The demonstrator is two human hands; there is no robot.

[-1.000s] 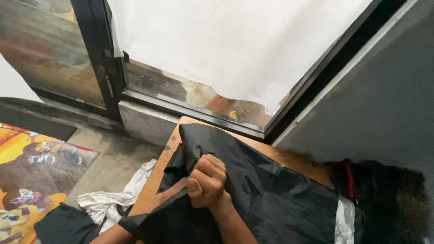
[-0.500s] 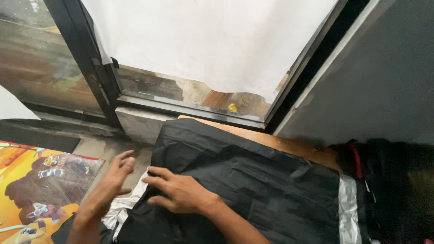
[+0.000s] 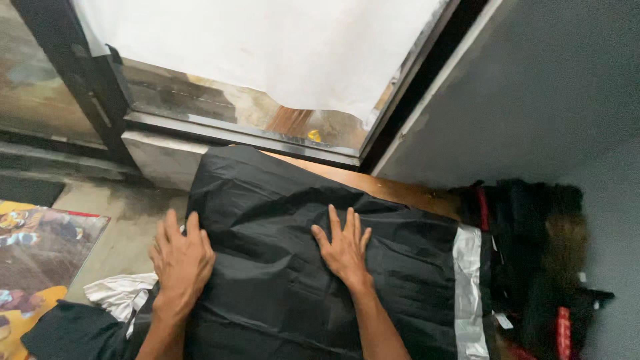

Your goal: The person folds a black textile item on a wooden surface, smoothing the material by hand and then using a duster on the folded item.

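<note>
A black garment point(image 3: 280, 220) with a silver reflective band point(image 3: 470, 287) lies spread over a wooden board point(image 3: 393, 190). My left hand point(image 3: 181, 257) rests flat on the garment's left edge, fingers apart. My right hand point(image 3: 343, 247) lies flat on the middle of the fabric, fingers spread, holding nothing.
A dark pile of clothes with red straps point(image 3: 533, 253) sits at the right against a grey wall point(image 3: 553, 100). A white cloth point(image 3: 117, 293) and a colourful printed mat point(image 3: 33, 260) lie on the floor at the left. A window with white paper point(image 3: 267, 47) is ahead.
My right hand went from a fist gripping the fabric to flat and spread. My left hand came in and settled on the garment's left edge, which now lies smoother.
</note>
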